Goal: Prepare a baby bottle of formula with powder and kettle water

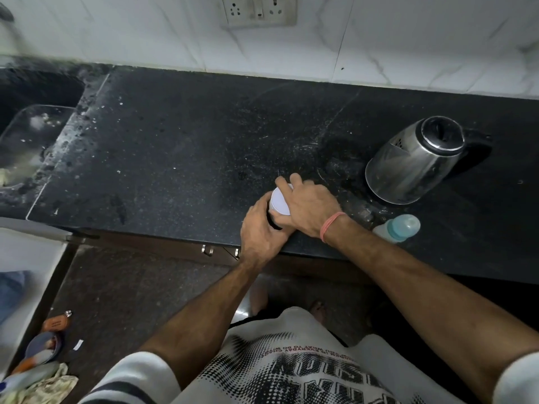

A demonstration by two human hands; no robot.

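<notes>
White-lidded, the formula container (278, 203) stands near the counter's (180, 147) front edge, clasped by both hands. His left hand (260, 228) curls round its dark body from below; the right hand (307, 208) lies over the lid, fingers (282, 182) hooked round the far rim. Right of those fingers lies the baby bottle (398, 228); beyond them stands the steel kettle (415, 161), lid shut

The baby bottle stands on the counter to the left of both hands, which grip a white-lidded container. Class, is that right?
Not quite. The head view shows the baby bottle to the right of the hands, in front of the kettle. The left hand and right hand do grip the white-lidded container.
</notes>
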